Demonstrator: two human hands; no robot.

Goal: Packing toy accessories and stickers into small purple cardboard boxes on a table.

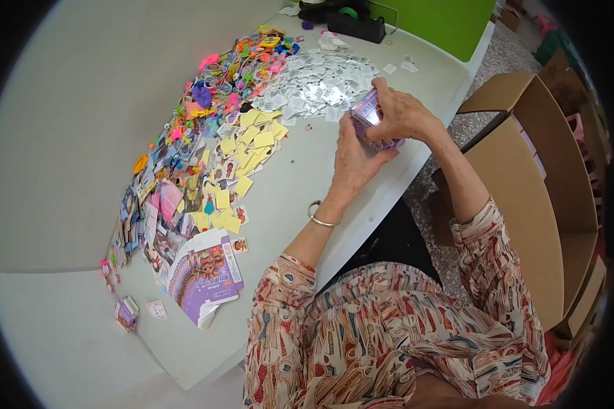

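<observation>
Over the right part of the white table I hold a small purple printed box (367, 109) with both hands. My right hand (408, 117) grips it from above and the right, its fingers closed round the far side. My left hand (356, 162) is against the near left side of the box, with its thumb stretched to the right below it. A metal bangle (323, 217) circles my left wrist. Beyond the hands lies a heap of small clear packets (317, 82). The underside of the box is hidden by my hands.
Colourful small trinkets (242, 71), yellow paper squares (252, 146) and printed cards (167, 238) are heaped leftward. Flat purple cartons (208, 276) lie fanned near the left edge. At the back stands a black tape dispenser (355, 27). An open cardboard box (518, 198) stands to the right.
</observation>
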